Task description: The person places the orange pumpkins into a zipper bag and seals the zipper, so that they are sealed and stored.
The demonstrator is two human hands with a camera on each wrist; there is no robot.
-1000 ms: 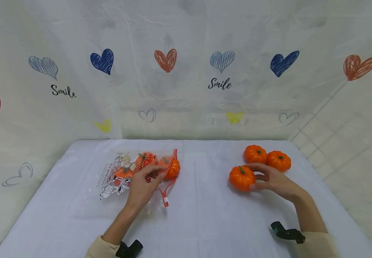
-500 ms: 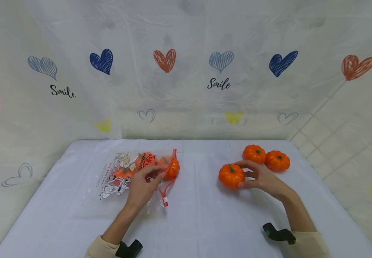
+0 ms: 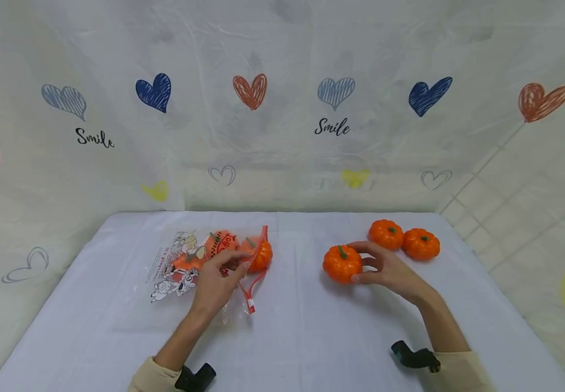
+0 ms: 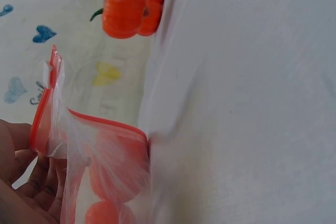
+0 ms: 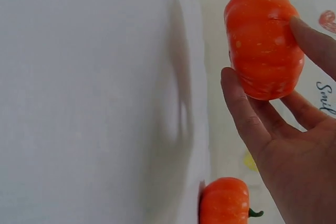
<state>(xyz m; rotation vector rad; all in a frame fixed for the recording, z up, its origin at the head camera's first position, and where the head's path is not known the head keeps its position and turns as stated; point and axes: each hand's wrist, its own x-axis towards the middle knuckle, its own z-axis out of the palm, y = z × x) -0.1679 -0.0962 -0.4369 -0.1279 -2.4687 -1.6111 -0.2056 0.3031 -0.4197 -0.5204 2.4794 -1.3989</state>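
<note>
In the head view my left hand (image 3: 216, 283) pinches the red-edged mouth of a clear zip bag (image 3: 164, 291) printed with cartoon animals. Orange toy pumpkins show inside, one of them (image 3: 263, 257) at the mouth. The left wrist view has the bag's red zip strip (image 4: 107, 121) spread apart, with thumb and fingers on one side of it. To the right, my right hand (image 3: 392, 274) holds another toy pumpkin (image 3: 342, 265) by its side. This pumpkin (image 5: 265, 45) is clear of the table in the right wrist view, between the thumb and fingertips.
Two more toy pumpkins, one (image 3: 386, 234) beside the other (image 3: 421, 244), sit at the table's back right. A white cloth (image 3: 307, 337) covers the table. Behind it hangs a pale curtain (image 3: 282, 185) printed with hearts. A white slider (image 3: 250, 303) hangs on the red strip.
My right hand has carried its pumpkin leftward, away from the two at the back right and closer to the bag. The left hand and the bag have stayed in place.
</note>
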